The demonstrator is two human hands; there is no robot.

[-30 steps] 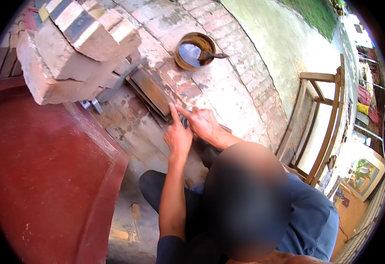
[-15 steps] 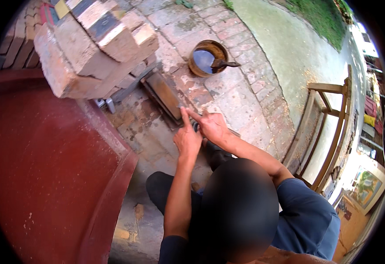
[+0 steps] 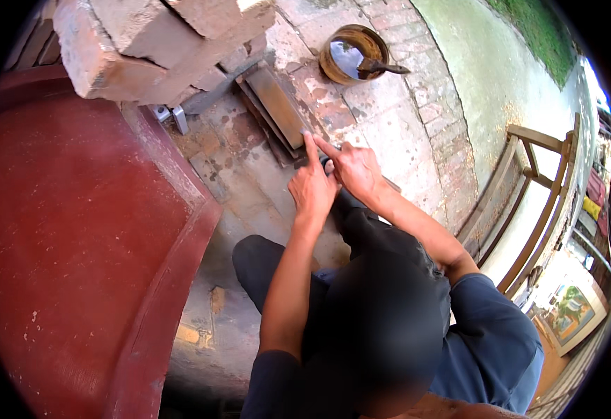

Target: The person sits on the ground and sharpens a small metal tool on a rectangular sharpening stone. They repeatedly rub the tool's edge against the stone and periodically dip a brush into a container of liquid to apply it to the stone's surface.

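A long flat brown whetstone [image 3: 274, 105] lies slanted on a dark base on the brick ground. At its near end, my left hand [image 3: 312, 188] has the index finger stretched out, its tip at the stone's edge, with the other fingers folded. My right hand [image 3: 358, 171] meets it from the right, index finger pointing to the same spot and the rest curled. A thin tool [image 3: 392, 184] pokes out past the right hand's far side. Most of it is hidden by the hands, so its kind cannot be told.
A round brown bowl [image 3: 330, 70] of water, a dark-handled brush [image 3: 388, 68] resting in it, stands beyond the stone. Stacked bricks [image 3: 137, 70] rise at the upper left over a large red panel [image 3: 82, 230]. On the right is a wooden frame [image 3: 536, 140].
The view has shifted, so stone, bowl and hands appear higher and further right. Both hands keep their place at the stone's near end.
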